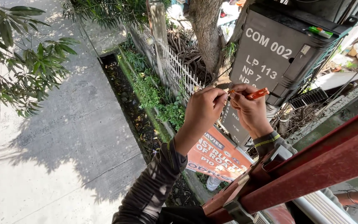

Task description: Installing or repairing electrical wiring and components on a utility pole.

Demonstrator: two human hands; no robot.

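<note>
Red ladder rail [311,166] nearest; both hands (pinching) on orange tool [257,94]; grey cabinet [278,54] closed, contents hidden

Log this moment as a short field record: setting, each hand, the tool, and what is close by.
Setting: outdoors, seen from high up, with a red ladder rail in the foreground
Left hand: raised, fingertips pinched on something too thin to make out
Right hand: gripping an orange hand tool
Tool: held level, in front of the grey utility box
Behind: tree trunk, white fence
Below: concrete pavement, orange sign
</note>
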